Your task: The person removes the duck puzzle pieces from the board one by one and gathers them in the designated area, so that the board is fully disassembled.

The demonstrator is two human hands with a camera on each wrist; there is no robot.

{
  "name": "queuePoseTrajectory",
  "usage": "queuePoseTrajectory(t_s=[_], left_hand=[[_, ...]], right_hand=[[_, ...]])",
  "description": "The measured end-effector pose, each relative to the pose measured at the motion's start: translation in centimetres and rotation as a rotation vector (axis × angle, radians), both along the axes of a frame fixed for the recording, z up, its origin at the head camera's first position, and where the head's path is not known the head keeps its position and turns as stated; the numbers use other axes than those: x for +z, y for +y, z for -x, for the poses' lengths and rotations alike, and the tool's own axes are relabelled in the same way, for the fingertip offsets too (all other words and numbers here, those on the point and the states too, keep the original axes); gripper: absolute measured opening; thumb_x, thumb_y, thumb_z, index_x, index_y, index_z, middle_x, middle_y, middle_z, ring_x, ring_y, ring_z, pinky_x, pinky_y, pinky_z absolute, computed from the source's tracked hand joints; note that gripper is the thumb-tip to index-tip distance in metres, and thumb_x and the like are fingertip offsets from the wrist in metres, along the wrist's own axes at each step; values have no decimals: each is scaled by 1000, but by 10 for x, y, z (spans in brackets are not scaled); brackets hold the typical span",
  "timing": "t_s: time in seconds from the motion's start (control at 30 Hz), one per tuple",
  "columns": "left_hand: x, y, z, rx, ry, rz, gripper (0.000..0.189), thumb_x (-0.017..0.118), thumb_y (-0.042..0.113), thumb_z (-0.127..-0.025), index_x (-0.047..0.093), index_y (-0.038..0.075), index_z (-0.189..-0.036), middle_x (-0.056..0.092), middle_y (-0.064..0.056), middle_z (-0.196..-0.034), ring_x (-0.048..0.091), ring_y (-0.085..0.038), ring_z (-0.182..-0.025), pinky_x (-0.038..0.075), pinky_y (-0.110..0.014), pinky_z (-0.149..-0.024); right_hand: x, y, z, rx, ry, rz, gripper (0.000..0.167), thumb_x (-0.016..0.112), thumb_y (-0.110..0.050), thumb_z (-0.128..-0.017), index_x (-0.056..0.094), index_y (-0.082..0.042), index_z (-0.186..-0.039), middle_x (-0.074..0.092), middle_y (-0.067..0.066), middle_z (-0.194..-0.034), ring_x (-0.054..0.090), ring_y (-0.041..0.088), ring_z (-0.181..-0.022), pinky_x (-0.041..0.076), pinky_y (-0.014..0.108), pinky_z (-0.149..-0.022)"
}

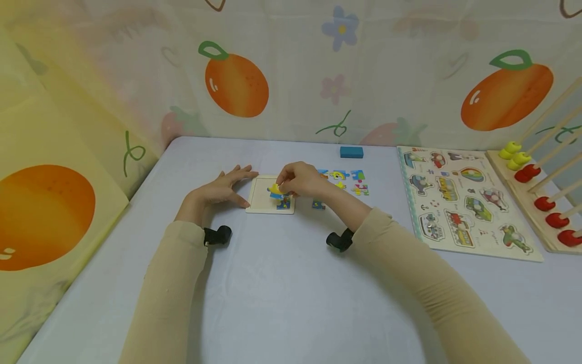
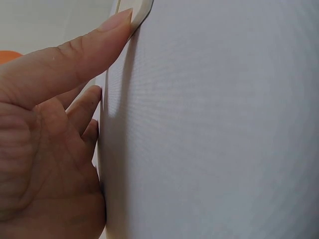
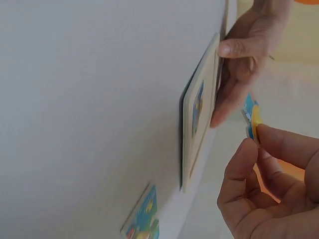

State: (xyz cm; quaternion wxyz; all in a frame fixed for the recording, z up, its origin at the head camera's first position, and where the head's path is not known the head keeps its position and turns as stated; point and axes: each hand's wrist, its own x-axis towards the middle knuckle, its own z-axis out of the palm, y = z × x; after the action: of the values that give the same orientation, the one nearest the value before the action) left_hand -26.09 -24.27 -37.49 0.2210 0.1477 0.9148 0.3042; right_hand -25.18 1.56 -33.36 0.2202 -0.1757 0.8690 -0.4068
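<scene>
My right hand (image 1: 302,180) pinches a yellow and blue jigsaw piece (image 1: 275,191) between thumb and forefinger. In the right wrist view that piece (image 3: 252,119) is held clear of the wooden puzzle tray (image 3: 186,169). One blue patterned section (image 1: 283,203) lies in the tray's near right corner. With fingers spread, my left hand (image 1: 220,188) rests at the left side of the tray (image 1: 258,197). Its thumb (image 2: 79,55) touches the tray's corner (image 2: 141,11) in the left wrist view. The right hand and forearm partly cover the loose jigsaw pieces (image 1: 358,175) right of the tray.
A blue block (image 1: 351,152) lies at the table's back. To the right are a picture board (image 1: 436,202) of vehicles and a wooden bead rack (image 1: 523,202) with upright rods. A patterned cloth (image 1: 291,76) hangs behind the white table (image 1: 282,283).
</scene>
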Motion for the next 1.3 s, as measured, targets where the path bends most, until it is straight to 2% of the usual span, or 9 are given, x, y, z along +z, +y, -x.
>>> queuePoseTrajectory(t_s=[0.17, 0.27, 0.4, 0.9, 1.3], left_hand=[[-1, 1, 1, -2, 1, 1, 88, 77, 20, -79, 32, 22, -155, 3, -1, -170, -14, -29, -157, -18, -59, -123], [-2, 2, 1, -1, 2, -5, 89, 78, 19, -78, 33, 22, -155, 3, -1, -170, -14, -28, -157, -18, -59, -123], [-2, 1, 0, 1, 2, -11, 89, 78, 19, -79, 33, 22, -155, 2, -1, -170, -14, -28, -157, -19, -59, -123], [-1, -1, -2, -6, 10, -12, 88, 77, 18, -79, 32, 21, -155, 3, -3, -170, -14, -29, -157, -19, -58, -123], [1, 1, -2, -10, 5, -36, 89, 78, 19, -78, 32, 18, -155, 3, -5, -170, -14, -31, -157, -20, -58, -123]], right_hand=[[1, 15, 3, -13, 21, -36, 15, 65, -14, -91, 65, -8, -105, 63, 5, -95, 57, 17, -74, 57, 25, -69], [1, 26, 5, -26, 11, -46, 16, 65, -15, -91, 64, -8, -105, 64, 6, -96, 59, 19, -73, 58, 28, -72], [0, 41, 7, -26, 0, -55, 17, 65, -15, -91, 64, -8, -106, 66, 7, -97, 59, 20, -74, 57, 26, -71], [2, 93, 9, 20, -15, -64, 16, 64, -14, -91, 62, -4, -104, 64, 8, -88, 61, 21, -77, 56, 26, -71], [-4, 123, 10, 48, -14, -153, 16, 65, -15, -91, 64, -6, -105, 60, 3, -81, 54, 16, -70, 49, 22, -65]])
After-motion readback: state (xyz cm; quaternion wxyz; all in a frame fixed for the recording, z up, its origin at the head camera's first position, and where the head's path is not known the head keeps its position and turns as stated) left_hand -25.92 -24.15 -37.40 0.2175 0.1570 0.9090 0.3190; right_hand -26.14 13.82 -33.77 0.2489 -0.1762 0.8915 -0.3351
